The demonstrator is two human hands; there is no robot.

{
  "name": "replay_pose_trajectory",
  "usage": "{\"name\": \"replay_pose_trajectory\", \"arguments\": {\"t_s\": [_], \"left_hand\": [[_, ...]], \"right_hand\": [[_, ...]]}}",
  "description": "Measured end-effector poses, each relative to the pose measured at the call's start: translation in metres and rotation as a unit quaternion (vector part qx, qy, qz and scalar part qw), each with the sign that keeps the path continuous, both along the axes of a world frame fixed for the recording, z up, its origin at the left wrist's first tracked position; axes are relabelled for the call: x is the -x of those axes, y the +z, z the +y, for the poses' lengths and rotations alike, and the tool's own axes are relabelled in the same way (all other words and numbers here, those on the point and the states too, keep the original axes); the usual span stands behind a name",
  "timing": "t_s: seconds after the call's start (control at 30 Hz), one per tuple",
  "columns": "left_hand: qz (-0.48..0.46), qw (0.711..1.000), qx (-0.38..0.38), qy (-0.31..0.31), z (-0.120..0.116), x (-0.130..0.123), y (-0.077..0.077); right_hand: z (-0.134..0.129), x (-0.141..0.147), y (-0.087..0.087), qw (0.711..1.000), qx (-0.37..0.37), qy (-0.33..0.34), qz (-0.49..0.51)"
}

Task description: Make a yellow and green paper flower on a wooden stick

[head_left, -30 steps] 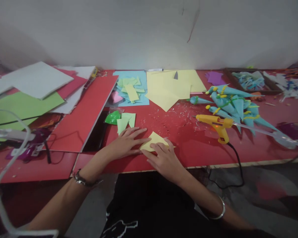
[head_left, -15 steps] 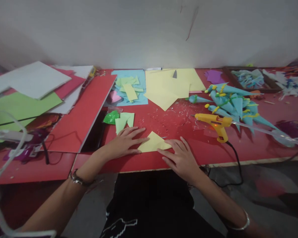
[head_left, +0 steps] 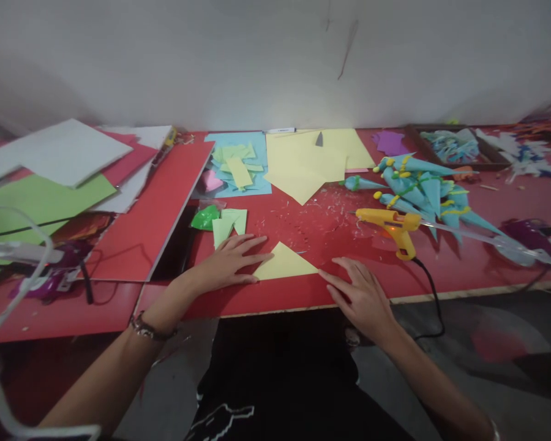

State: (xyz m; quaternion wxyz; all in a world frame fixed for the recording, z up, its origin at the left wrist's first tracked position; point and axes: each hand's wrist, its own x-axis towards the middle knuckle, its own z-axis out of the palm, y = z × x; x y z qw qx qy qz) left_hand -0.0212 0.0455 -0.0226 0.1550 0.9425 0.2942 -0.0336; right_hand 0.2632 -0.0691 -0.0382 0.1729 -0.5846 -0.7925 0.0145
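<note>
A yellow paper triangle [head_left: 285,263] lies flat near the front edge of the red table, its long side toward me. My left hand [head_left: 227,261] is open, fingers spread, with the fingertips resting on the triangle's left part. My right hand [head_left: 359,294] is also open, palm down, its index fingertip at or just beside the triangle's right corner. Beyond my left hand lie pale green paper pieces [head_left: 228,224] and a bright green lump in clear plastic [head_left: 205,217].
At right lies a yellow glue gun [head_left: 390,227] with its cord over the table edge, near several blue paper cones [head_left: 413,190]. Yellow sheets [head_left: 305,165] and a blue sheet [head_left: 261,187] lie at the back. A red board [head_left: 151,214] and stacked sheets [head_left: 76,150] cover the left.
My right hand has slid rightward along the triangle to its right corner, uncovering that part of the paper. My left hand stays in place. The view has shifted slightly.
</note>
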Motion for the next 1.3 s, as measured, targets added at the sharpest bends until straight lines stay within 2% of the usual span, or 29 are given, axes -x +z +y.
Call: {"name": "replay_pose_trajectory", "arguments": {"t_s": [0.2,0.33,0.47,0.57,0.73,0.83,0.93,1.07,1.2,1.3], "left_hand": [[0.014,1.000,0.002,0.001,0.003,-0.001,0.002],[0.005,1.000,-0.013,0.003,0.000,-0.003,0.006],[-0.014,0.999,-0.038,0.035,-0.010,-0.011,0.008],[-0.036,0.995,-0.068,0.057,-0.017,-0.021,0.008],[-0.059,0.983,-0.162,0.061,-0.025,-0.039,0.014],[-0.071,0.966,-0.248,0.036,-0.031,-0.050,0.023],[-0.097,0.938,-0.332,0.006,-0.037,-0.060,0.035],[-0.147,0.901,-0.409,0.013,-0.043,-0.069,0.050],[-0.194,0.859,-0.473,0.025,-0.044,-0.071,0.057],[-0.200,0.846,-0.494,0.020,-0.042,-0.069,0.058]], "right_hand": [[0.011,0.004,-0.002,0.999,0.004,0.011,0.047],[0.031,0.021,0.003,0.990,0.057,0.083,0.098],[0.046,0.034,0.005,0.987,0.084,0.115,0.079],[0.048,0.037,0.004,0.991,0.042,0.126,0.033],[0.046,0.037,0.006,0.984,-0.085,0.133,-0.080],[0.047,0.039,0.016,0.976,-0.140,0.139,-0.091],[0.049,0.042,0.030,0.975,-0.159,0.144,-0.055],[0.050,0.046,0.050,0.980,-0.117,0.151,0.044],[0.049,0.046,0.063,0.977,-0.015,0.159,0.143],[0.048,0.047,0.069,0.964,0.049,0.155,0.209]]}}
